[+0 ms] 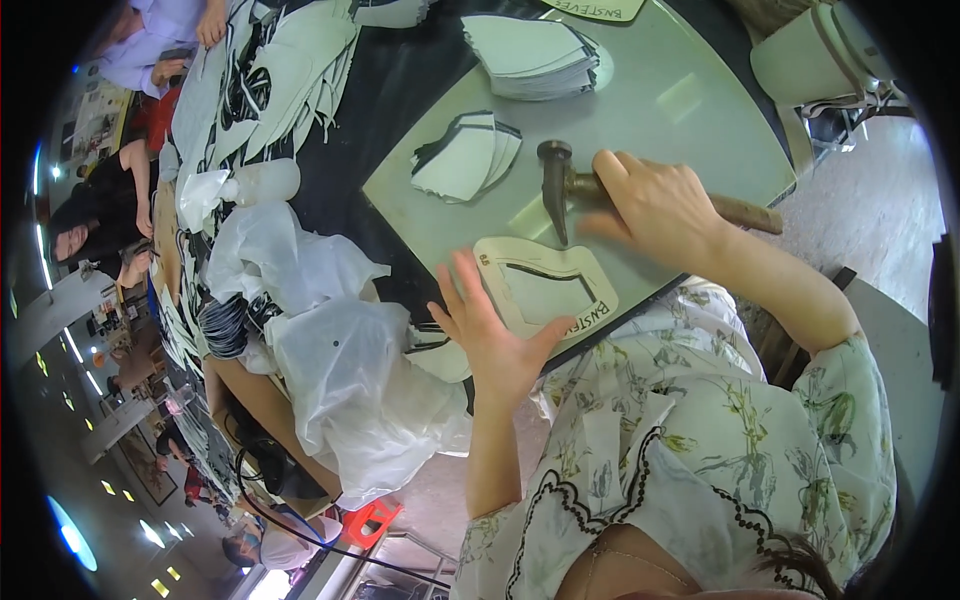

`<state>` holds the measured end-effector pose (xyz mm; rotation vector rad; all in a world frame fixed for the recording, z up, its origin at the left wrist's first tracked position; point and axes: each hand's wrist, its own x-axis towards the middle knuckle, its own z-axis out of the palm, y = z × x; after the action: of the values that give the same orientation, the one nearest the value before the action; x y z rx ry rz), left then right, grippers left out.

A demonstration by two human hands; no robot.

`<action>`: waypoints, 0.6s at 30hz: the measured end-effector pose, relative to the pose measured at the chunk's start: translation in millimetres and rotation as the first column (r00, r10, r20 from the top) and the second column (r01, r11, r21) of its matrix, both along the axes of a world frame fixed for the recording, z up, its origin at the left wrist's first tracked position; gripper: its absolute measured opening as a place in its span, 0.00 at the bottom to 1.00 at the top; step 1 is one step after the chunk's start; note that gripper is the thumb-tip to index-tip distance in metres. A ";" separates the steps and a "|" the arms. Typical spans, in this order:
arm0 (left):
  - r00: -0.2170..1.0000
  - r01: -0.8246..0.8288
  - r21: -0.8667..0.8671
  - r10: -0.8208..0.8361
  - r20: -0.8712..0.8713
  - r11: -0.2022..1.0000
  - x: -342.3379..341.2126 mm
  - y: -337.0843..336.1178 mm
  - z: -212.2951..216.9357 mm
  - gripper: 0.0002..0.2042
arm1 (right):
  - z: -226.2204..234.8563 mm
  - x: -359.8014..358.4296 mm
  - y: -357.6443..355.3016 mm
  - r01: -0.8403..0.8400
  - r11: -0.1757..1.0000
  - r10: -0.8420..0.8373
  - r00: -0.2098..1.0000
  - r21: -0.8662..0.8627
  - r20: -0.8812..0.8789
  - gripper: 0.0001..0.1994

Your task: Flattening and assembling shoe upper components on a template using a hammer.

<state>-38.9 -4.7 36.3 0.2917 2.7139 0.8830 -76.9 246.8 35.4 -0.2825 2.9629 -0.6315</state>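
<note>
1. Well to the left of your left hand: crumpled translucent plastic bags lie heaped on the dark table. They look thin, soft and glossy. Beyond them, a long spill of white cut pieces with dark edges runs away from you, loosely overlapped.

2. Your left hand lies flat, fingers spread, palm down. The fingertips press the near-left edge of the cream template. Judgement: the spread fingers pin the template so it cannot slide under a blow.

3. The template is a flat, stiff, frame-like piece with rounded corners and a shaped opening in its middle; a dark line shows along the upper edge of the opening. It sits between your two hands, at the near edge of the pale green board. The board looks smooth and hard, slightly shiny.

4. Beyond your left hand, on the board: a small fanned stack of white pieces, thin and curved-edged. Farther off, a taller neat stack.

5. Your right hand is closed around the wooden handle of the hammer. The dark metal head points down, just above the template's far edge; whether it touches, you cannot tell. Judgement: the grip close to the head favours short, controlled taps.

6. Right of your right hand: the handle's end juts past the board's edge.
</note>
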 end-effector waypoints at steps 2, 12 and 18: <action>1.000 -0.023 -0.005 0.023 -0.011 1.000 4.3 -3.0 -4.0 0.65 | 8.0 9.7 -4.5 -0.028 0.999 0.029 0.999 -0.031 0.039 0.29; 0.958 -0.162 0.202 0.203 -0.204 0.966 5.2 -19.9 -5.1 0.16 | 12.6 10.7 -9.3 -0.065 0.997 0.068 0.988 -0.031 0.141 0.36; 0.805 -0.224 -0.172 0.083 -0.588 0.959 19.9 22.5 -16.1 0.10 | 12.1 10.5 -11.9 -0.071 0.997 0.071 0.989 -0.008 0.133 0.35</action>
<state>-18.9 17.7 20.2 0.3340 3.4168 0.5576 -66.4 234.9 47.5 -0.3312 2.8117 -0.6208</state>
